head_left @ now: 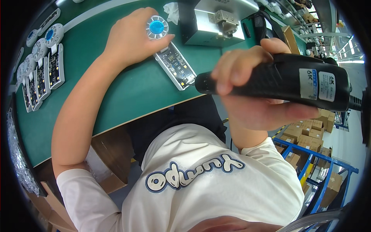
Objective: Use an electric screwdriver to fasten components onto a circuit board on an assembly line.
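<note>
My right hand (251,85) is wrapped round a black electric screwdriver (286,81) with labels and a cord at its back end. Its tip points left and meets the near end of a white-framed device, by a corner of the exposed circuit board (177,65). At the far end of that device is a round white spoked head with a blue centre (157,27). My left hand (135,34) grips this head end, thumb on the near side, and steadies the device on the green table (127,89). The exact contact at the screwdriver's tip is too small to make out.
Several similar devices (56,65) lie in a row at the left. A metal box-shaped machine (212,23) stands at the back, with a crumpled white tissue (172,12) beside it. Cardboard boxes (305,133) and a blue rack (320,156) are at the right.
</note>
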Available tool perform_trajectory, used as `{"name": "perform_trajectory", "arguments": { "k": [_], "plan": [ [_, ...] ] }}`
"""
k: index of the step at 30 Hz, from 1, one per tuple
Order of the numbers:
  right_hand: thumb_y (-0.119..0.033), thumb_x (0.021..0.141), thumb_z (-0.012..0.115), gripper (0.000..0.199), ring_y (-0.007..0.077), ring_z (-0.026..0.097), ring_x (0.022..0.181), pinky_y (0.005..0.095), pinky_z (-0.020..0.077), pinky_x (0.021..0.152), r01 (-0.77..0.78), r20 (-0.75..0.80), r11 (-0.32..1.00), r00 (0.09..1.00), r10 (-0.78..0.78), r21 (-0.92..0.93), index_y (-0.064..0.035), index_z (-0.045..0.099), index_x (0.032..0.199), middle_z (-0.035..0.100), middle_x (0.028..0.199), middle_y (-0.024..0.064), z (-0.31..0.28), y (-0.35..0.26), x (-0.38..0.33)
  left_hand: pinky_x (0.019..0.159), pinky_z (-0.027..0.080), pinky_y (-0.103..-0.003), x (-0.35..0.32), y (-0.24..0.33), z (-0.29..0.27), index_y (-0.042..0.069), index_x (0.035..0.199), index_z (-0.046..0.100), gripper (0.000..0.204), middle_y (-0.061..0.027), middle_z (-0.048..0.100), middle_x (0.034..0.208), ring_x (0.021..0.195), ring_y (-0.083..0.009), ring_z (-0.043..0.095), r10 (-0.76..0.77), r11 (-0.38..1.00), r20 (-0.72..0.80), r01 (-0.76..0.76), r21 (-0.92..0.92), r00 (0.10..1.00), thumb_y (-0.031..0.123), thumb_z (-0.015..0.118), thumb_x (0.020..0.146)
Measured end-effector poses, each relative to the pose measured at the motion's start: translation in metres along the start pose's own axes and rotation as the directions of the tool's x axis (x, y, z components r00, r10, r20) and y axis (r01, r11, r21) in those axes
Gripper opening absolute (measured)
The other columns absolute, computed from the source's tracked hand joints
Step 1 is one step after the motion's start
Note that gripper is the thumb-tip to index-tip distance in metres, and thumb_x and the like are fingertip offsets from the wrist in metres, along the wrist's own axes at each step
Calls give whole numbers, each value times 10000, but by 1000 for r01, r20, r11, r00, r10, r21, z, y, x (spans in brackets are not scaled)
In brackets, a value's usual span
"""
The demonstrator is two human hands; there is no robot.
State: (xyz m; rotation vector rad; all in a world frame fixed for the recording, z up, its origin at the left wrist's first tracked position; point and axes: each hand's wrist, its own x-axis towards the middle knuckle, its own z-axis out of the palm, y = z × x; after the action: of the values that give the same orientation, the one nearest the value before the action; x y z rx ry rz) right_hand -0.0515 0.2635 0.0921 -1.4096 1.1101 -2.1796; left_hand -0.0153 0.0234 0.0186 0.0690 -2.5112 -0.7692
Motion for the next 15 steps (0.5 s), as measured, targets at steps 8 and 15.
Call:
{"name": "perform_trajectory", "arguments": {
  "k": [8, 15],
  "plan": [
    [-913, 812, 375, 1101, 197, 641, 671, 362, 495, 621, -32, -18, 999, 999, 32, -20, -14, 422, 1444, 657, 891, 78, 4, 3, -5, 748, 548, -403, 0, 6, -1, 35, 1026, 654, 507, -137, 693, 958, 856, -324, 688, -38, 999, 19, 39, -30, 999, 413, 802, 723],
    [-899, 809, 428, 1073, 199, 644, 659, 368, 487, 613, -65, -107, 994, 993, 56, -84, -29, 429, 1437, 651, 878, 71, 17, -4, -6, 744, 548, -363, 0, 9, -4, 29, 1093, 648, 527, -124, 702, 969, 836, -284, 700, -38, 999, 3, 38, -3, 999, 370, 819, 729]
  ]
}}
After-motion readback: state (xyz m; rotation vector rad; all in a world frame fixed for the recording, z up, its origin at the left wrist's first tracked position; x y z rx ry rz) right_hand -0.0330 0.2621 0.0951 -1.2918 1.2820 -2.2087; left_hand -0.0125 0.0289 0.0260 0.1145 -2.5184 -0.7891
